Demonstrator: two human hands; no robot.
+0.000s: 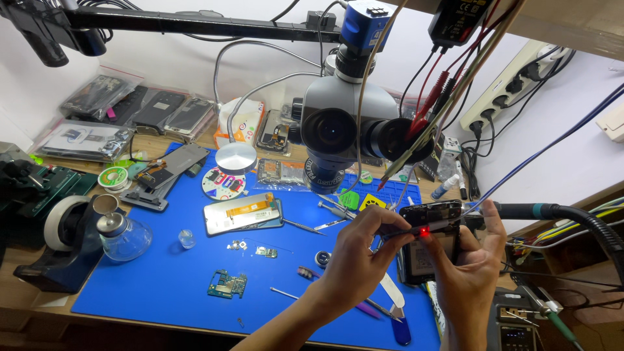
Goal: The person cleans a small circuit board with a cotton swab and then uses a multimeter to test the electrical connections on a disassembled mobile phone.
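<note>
Nearest the camera, two bare hands raised over the right end of a blue mat (162, 286) on the desk (39, 305). Left hand (354, 260) reaching across, grip pressed together, thumb and forefinger pinching a slim probe (416, 231) with a red light glowing at its tip. Right hand (468, 266) cupped under and around an opened phone (432, 218), grip closed on its edges; phone held tilted, dark, back cover off, black internal parts exposed, probe tip touching near its upper part. Below the hands, one blue-handled tool (400, 328) and one purple-handled tool (364, 309) lying flat on the mat. Mid-mat: one green circuit board (227, 284), loose and well apart from the hands; one small round clear dome (187, 238); one phone screen panel (244, 213) face down with an orange flex ribbon, one pair of tweezers (302, 226) just beside it. At left edge: one black tape dispenser (62, 244) and one glass bottle with metal cap (120, 235), touching or nearly so. Farther back, one second phone frame (166, 172) lying at an angle, one spool of solder wire (114, 177). Over the middle, one grey stereo microscope (351, 127) with two eyepieces and a blue camera on top. Against the wall, several bagged phone parts (140, 107), exact number unclear. At right wall, one white power strip (513, 81) with black plugs.
</note>
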